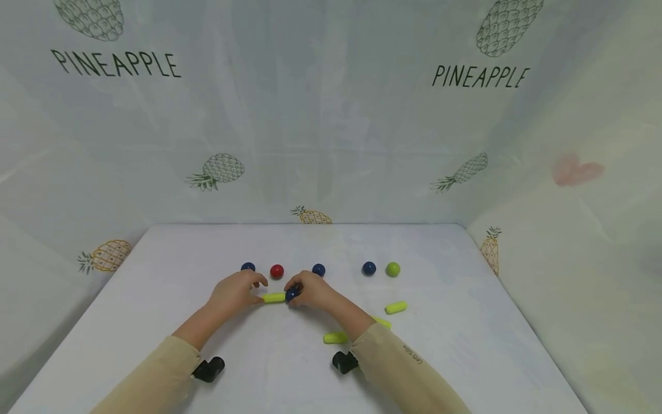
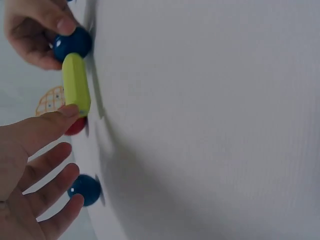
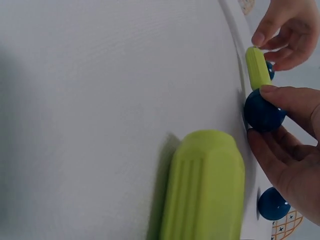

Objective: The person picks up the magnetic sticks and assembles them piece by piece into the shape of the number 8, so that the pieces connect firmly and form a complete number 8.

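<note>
My right hand (image 1: 312,290) pinches a blue ball (image 3: 264,111) between thumb and fingers. One end of a yellow-green ribbed rod (image 2: 76,82) meets that ball. At the rod's other end, the thumb of my left hand (image 1: 235,292) touches or nearly touches it, while the other fingers are spread apart from the rod. Behind the hands a red ball (image 1: 276,271) lies on the table, with a second blue ball (image 1: 248,267) partly hidden by the left hand and a third (image 1: 318,269) just beyond the right hand.
Farther right on the white table (image 1: 445,345) are another blue ball (image 1: 369,268) and a green ball (image 1: 393,269). Loose rods lie near the right forearm: one (image 1: 396,307) to its right, one (image 1: 336,337) to its left, another (image 1: 383,322) partly covered. Pineapple-print cloth (image 1: 331,115) hangs behind.
</note>
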`<state>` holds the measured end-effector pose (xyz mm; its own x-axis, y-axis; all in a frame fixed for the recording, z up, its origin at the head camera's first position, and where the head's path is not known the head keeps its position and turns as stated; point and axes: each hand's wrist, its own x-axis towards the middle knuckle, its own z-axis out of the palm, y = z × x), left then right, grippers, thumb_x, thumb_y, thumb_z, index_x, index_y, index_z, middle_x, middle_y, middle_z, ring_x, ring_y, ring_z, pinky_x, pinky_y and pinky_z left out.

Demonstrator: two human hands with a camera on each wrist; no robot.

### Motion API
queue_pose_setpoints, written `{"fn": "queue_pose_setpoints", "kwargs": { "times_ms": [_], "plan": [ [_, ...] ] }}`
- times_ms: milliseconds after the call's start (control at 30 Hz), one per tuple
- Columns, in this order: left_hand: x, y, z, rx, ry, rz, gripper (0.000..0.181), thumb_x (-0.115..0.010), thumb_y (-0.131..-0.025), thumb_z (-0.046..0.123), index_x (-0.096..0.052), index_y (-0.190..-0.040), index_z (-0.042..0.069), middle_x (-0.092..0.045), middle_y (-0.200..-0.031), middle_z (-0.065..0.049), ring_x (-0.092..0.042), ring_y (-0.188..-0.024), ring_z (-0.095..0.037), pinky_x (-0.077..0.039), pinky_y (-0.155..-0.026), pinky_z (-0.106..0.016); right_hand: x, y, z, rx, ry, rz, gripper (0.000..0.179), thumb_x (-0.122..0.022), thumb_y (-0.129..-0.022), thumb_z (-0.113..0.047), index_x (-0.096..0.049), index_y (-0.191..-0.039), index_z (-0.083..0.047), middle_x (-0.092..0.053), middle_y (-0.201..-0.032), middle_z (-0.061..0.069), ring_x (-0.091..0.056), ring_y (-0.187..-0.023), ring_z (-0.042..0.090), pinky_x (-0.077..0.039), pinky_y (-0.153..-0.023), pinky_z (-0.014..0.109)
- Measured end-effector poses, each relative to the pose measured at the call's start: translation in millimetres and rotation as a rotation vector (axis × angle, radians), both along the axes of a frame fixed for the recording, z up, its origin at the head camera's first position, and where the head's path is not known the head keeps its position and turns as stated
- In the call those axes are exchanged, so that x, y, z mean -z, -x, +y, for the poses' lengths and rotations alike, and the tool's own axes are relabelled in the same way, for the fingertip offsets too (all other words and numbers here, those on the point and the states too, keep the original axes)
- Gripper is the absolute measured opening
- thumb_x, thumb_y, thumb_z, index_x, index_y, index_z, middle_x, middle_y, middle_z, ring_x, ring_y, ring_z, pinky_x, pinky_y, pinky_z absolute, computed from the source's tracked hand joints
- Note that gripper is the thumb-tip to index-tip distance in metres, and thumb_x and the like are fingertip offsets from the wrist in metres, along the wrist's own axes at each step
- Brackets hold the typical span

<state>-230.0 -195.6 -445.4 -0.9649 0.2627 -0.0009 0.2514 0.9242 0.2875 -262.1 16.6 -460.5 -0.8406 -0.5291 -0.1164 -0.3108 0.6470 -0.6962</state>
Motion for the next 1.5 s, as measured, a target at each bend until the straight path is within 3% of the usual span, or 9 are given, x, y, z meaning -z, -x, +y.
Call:
{"fn": "queue_pose_setpoints", "kwargs": {
  "times_ms": [400, 1000, 1333, 1500],
  "plan": [
    [-6.7, 12.3, -22.6, 0.005, 0.02, 0.13, 0.043, -0.086, -0.074, 0.016, -0.069, -0.113, 0.011, -0.06, -0.107, -0.011, -0.061, -0.098, -0.031, -0.052, -0.084, -0.046, -0.3, 0.2, 0.9, 0.023, 0.03, -0.029, 0.026, -0.083, -0.078, -0.011, -0.075, -0.102, -0.013, -0.063, -0.096, -0.006, -0.055, -0.086, 0.009, -0.049, -0.08, 0.024],
    [5.2, 42.9, -32.5, -0.075, 0.078, 0.016, 0.045, -0.081, -0.081, 0.02, -0.066, -0.122, 0.013, -0.057, -0.11, -0.014, -0.057, -0.102, -0.034, -0.05, -0.087, -0.052, 7.2, 2.8, 1.5, 0.032, 0.076, -0.073, 0.024, -0.084, -0.077, -0.013, -0.076, -0.1, -0.016, -0.063, -0.095, -0.008, -0.055, -0.085, 0.01, -0.049, -0.078, 0.025],
    [10.0, 47.3, -35.6, -0.102, 0.104, -0.01, 0.041, -0.079, -0.083, 0.021, -0.066, -0.121, 0.012, -0.06, -0.112, -0.016, -0.058, -0.105, -0.037, -0.05, -0.088, -0.054, 11.5, 4.1, 3.8, 0.018, 0.095, -0.077, 0.024, -0.083, -0.078, -0.013, -0.076, -0.101, -0.017, -0.063, -0.095, -0.009, -0.055, -0.084, 0.009, -0.049, -0.077, 0.024],
    [7.0, 44.7, -37.0, -0.097, 0.098, -0.003, 0.041, -0.079, -0.082, 0.022, -0.066, -0.121, 0.012, -0.061, -0.113, -0.017, -0.057, -0.107, -0.038, -0.049, -0.088, -0.055, 11.4, 4.8, 3.8, 0.024, 0.112, -0.081, 0.024, -0.084, -0.077, -0.012, -0.076, -0.1, -0.017, -0.063, -0.095, -0.009, -0.055, -0.085, 0.01, -0.049, -0.077, 0.025]
  ]
}}
